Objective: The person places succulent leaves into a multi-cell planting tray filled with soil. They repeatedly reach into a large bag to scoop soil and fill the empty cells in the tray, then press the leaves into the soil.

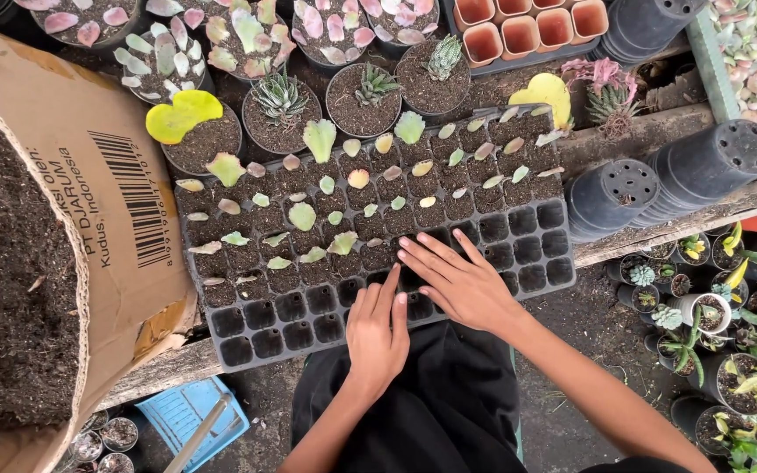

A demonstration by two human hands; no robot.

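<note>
Head view showed both hands flat on the black seedling tray. The left hand and right hand lay side by side, fingers spread and gripping nothing, palms pressing soil into cells at the near edge, probably to firm it. Succulent leaf cuttings filled the far rows; the soil-filled cardboard box stood left.

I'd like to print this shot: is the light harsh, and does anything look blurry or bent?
Head view: soft, even daylight, no glare; only faint shadows under the left hand and right hand on the black seedling tray. Focus is sharp across the middle. The wide lens bows the edges, so the cardboard box of soil at the left looks stretched.
</note>
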